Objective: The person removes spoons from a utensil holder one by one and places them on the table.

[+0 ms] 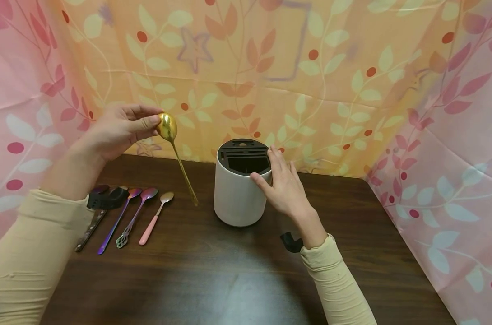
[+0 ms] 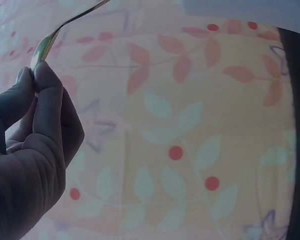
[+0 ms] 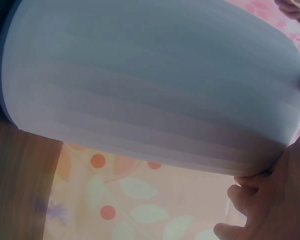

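Note:
My left hand (image 1: 122, 128) pinches a gold spoon (image 1: 167, 127) by its bowl, between thumb and fingers. The spoon's thin handle slants down to the right, above the table and left of the white cylindrical holder (image 1: 239, 198). In the left wrist view the spoon's bowl (image 2: 44, 49) shows edge-on at the fingertips. My right hand (image 1: 285, 187) rests against the holder's upper right side, fingers extended and thumb at the front rim. The holder stands upright; its black top insert (image 1: 246, 145) has slots and a larger opening. The right wrist view shows the holder's smooth wall (image 3: 150, 85) up close.
Left on the dark wooden table (image 1: 229, 280) lie a pink-handled spoon (image 1: 149, 229), an ornate iridescent spoon (image 1: 136, 215), a slim purple-blue one (image 1: 113, 230) and a dark patterned handle (image 1: 89, 234) partly behind my left wrist. Floral cloth (image 1: 246, 67) hangs behind and at both sides.

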`<action>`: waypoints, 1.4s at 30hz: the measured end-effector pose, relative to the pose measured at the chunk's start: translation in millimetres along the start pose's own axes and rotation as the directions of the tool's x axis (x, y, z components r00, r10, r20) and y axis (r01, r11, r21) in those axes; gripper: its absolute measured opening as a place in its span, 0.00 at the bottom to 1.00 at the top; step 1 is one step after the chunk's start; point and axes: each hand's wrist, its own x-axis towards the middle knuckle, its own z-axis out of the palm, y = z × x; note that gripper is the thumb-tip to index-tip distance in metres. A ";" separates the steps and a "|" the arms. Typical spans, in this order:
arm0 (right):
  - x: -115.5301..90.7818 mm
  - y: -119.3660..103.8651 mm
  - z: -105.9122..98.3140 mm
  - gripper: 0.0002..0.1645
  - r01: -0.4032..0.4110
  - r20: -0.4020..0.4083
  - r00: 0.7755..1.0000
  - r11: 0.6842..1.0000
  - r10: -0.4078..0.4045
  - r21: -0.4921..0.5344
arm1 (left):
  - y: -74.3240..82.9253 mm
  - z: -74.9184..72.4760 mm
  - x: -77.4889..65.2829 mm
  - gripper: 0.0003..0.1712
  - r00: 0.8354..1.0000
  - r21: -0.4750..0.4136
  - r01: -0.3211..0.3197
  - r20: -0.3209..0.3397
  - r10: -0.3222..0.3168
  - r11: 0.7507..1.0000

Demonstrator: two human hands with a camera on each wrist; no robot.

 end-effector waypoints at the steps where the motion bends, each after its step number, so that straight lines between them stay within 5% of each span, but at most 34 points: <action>1: -0.1 -0.1 0.1 0.58 0.000 0.001 1.000 1.000 0.000 0.000 | -3.5 -1.2 0.3 0.10 1.000 0.039 0.024 -0.006 -0.024 0.999; 10: -0.9 -1.6 1.5 0.58 -0.002 -0.005 1.000 1.000 0.002 -0.002 | -39.8 -10.0 8.1 0.12 0.984 0.327 0.145 0.048 -0.170 0.934; 17: -1.6 -1.8 2.1 0.58 0.005 -0.005 1.000 1.000 -0.005 0.005 | -74.9 -20.0 11.7 0.19 0.954 0.488 0.239 0.041 -0.295 0.840; 21: -1.3 -1.7 2.8 0.58 0.008 -0.010 1.000 1.000 -0.008 0.003 | -96.3 -27.2 12.6 0.23 0.938 0.522 0.281 0.028 -0.345 0.805; 28: -1.8 -1.9 4.1 0.58 0.006 -0.012 1.000 1.000 -0.006 0.004 | -121.0 -35.9 12.4 0.25 0.917 0.497 0.322 0.049 -0.397 0.805; 35: -2.0 -3.1 3.2 0.58 0.009 -0.015 1.000 1.000 -0.008 0.011 | -138.7 -44.6 11.8 0.26 0.882 0.540 0.402 -0.011 -0.471 0.740; 42: -2.5 -3.8 3.3 0.58 0.007 -0.015 1.000 1.000 -0.007 0.006 | -154.4 -52.0 13.2 0.25 0.881 0.596 0.407 -0.055 -0.470 0.692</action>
